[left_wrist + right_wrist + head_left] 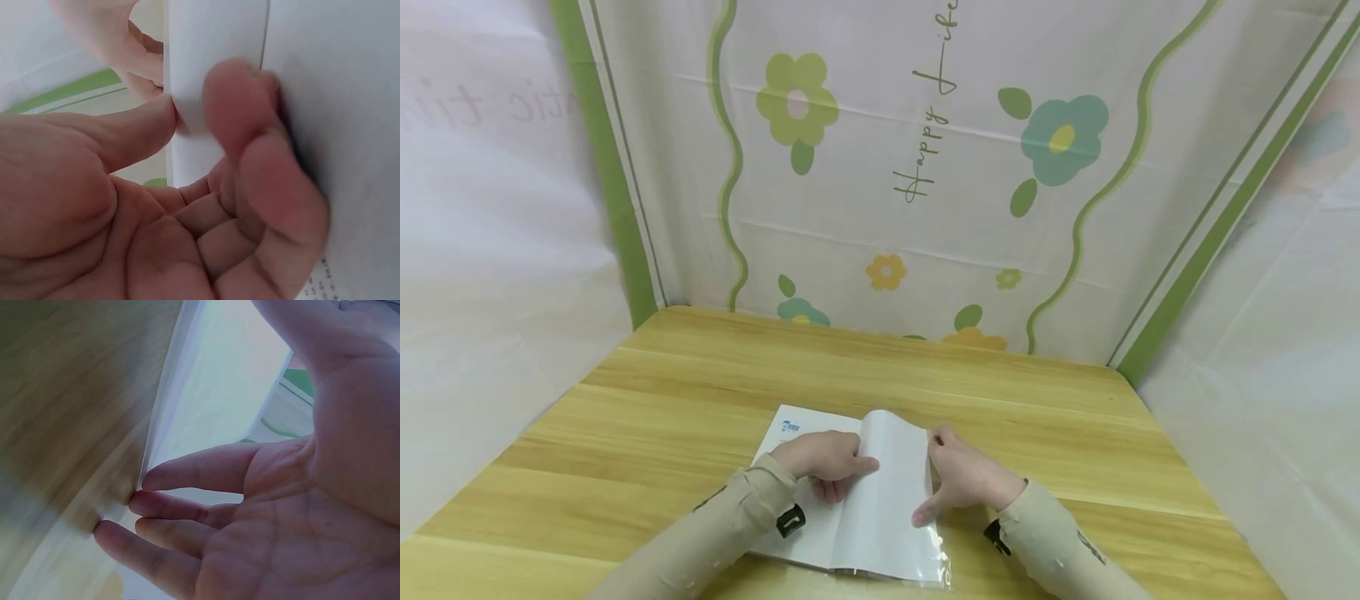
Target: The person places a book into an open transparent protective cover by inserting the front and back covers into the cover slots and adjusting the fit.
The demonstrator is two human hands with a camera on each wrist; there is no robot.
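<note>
A white booklet in a clear plastic sleeve lies on the wooden table near its front edge. One white sheet curves up from its middle. My left hand rests on the left page, and its curled fingers and thumb pinch the raised sheet. In the left wrist view my left hand shows the thumb pressed against that sheet. My right hand stands on the sheet's right side. Its fingers are nearly straight and touch the sheet's edge where it meets the table.
A cloth backdrop printed with flowers and green stripes closes the table's far side, with plain white sheeting on the left and right. The tabletop carries nothing but the booklet.
</note>
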